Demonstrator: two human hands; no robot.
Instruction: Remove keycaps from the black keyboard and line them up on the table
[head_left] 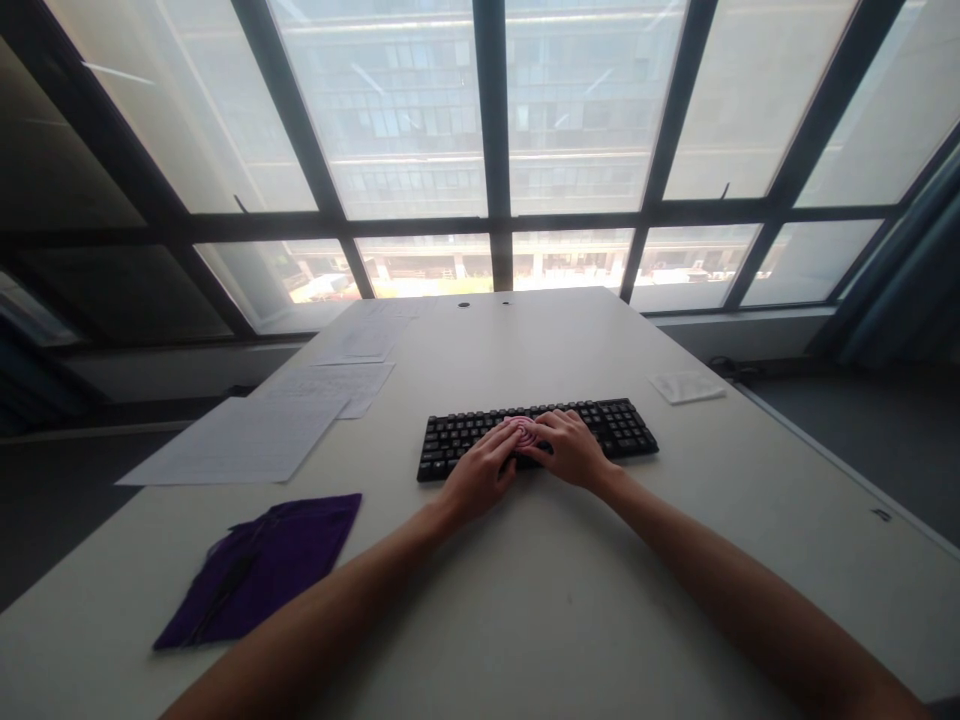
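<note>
A black keyboard point(628, 428) lies across the middle of the white table. On top of it, near its centre, rests a small round pink object with spiral rings point(523, 432). My left hand point(481, 468) grips the left side of this object, its fingers over the rings. From the right, my right hand point(571, 446) holds the other side with its fingers bent. Both hands cover part of the keys, and the underside of the pink object is hidden.
A purple cloth pouch point(274, 560) lies at the front left of the table point(525, 350). Several white paper sheets point(240, 440) spread along the left side. A clear plastic packet point(686, 387) is on the right. Tall windows stand beyond the far edge.
</note>
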